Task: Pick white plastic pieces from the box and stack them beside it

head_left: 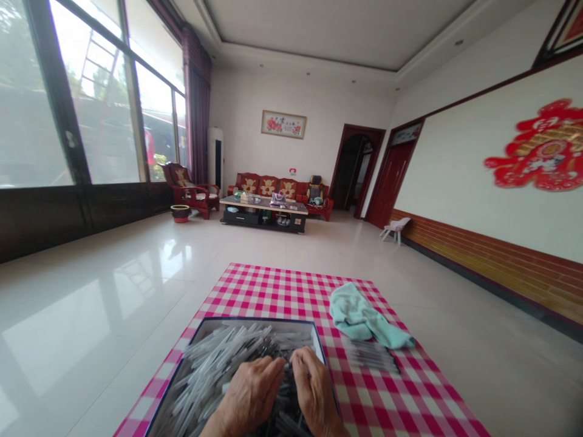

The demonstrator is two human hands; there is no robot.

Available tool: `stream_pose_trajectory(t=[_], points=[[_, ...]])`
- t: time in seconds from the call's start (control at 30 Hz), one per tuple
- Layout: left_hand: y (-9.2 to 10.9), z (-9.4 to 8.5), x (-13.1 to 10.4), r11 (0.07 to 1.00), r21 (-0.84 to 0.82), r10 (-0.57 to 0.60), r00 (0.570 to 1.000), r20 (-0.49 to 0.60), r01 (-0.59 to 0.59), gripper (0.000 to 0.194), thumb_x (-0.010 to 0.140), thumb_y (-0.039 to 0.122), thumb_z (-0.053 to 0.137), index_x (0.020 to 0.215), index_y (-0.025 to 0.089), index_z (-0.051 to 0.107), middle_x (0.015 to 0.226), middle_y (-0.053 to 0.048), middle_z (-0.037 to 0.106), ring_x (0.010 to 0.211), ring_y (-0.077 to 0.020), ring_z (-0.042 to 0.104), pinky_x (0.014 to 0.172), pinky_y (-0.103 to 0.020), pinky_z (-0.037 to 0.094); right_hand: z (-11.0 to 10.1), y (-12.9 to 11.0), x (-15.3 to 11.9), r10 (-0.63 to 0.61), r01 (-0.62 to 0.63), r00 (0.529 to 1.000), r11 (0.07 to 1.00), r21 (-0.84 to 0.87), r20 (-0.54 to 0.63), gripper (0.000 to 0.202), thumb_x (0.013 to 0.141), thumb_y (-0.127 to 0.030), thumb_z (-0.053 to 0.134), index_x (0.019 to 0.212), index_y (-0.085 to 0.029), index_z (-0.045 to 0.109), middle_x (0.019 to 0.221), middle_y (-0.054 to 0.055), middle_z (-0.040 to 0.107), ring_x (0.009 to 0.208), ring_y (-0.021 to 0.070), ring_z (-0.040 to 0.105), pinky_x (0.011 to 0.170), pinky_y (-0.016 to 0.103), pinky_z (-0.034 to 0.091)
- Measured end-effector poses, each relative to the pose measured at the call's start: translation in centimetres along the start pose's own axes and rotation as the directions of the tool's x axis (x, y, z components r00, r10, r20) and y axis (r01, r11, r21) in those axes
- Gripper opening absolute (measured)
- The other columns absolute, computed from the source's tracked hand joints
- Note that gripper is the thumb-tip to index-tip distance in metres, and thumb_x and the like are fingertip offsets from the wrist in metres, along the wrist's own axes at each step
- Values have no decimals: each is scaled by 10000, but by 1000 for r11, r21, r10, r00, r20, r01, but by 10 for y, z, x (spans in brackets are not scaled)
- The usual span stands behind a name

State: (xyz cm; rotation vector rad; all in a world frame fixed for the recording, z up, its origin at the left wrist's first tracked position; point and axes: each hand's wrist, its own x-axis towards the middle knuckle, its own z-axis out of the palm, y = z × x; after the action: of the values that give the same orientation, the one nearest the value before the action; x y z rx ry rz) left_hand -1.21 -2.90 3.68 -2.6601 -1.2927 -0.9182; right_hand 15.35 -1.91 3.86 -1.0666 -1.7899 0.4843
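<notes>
My left hand and my right hand are close together over a box with a dark blue rim. The fingers of both are drawn into a pinch, fingertips nearly meeting. A small dark piece seems to be between them, too small and hidden to name. Clear whitish plastic tubes, like pen barrels, are heaped in the box's left part. Dark slim pieces lie under and between my hands. Right of the box, a row of slim clear sticks with dark ends, like pens, lies on the cloth.
A pink-and-white checked tablecloth covers the table. A crumpled mint-green cloth rests at its right, touching the row of sticks. Farther off stand a low black coffee table, a red wooden sofa and a small white chair.
</notes>
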Motion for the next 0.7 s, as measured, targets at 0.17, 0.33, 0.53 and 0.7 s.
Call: stream_pose_trajectory(t=[0.17, 0.33, 0.53, 0.7], points=[[1, 0, 0, 1000, 6, 7, 1000, 1, -7, 185, 973, 194, 360, 1005, 198, 542, 758, -34, 632, 673, -183, 644, 591, -273, 451, 3, 4, 0, -39, 39, 999, 996, -77, 3, 292, 994, -330, 362, 776, -216, 519, 753, 28, 589, 718, 178, 589, 677, 272, 444], [1, 1, 1, 1000, 12, 18, 1000, -15, -18, 174, 967, 192, 374, 998, 199, 545, 746, -31, 629, 649, -175, 633, 571, -264, 442, 8, 12, -1, -27, 23, 999, 991, -129, -35, 362, 998, -345, 369, 681, -223, 492, 679, 20, 575, 658, 170, 568, 615, 257, 418], [2, -2, 2, 1000, 17, 13, 999, -52, -12, 165, 946, 170, 410, 961, 200, 571, 764, -30, 620, 669, -176, 614, 593, -270, 468, 4, 3, -1, -26, 27, 1000, 995, -91, 18, 318, 984, -357, 404, 741, -215, 551, 735, 26, 618, 705, 172, 596, 654, 248, 436], [0, -5, 2, 997, 74, 40, 933, -358, -14, 347, 913, 148, 480, 1255, 181, 526, 1128, -116, 615, 1006, -228, 607, 879, -355, 484, 0, 5, 3, 71, -79, 987, 995, -55, -141, 417, 977, -437, 383, 672, -207, 550, 640, 18, 603, 600, 163, 569, 583, 245, 422]])
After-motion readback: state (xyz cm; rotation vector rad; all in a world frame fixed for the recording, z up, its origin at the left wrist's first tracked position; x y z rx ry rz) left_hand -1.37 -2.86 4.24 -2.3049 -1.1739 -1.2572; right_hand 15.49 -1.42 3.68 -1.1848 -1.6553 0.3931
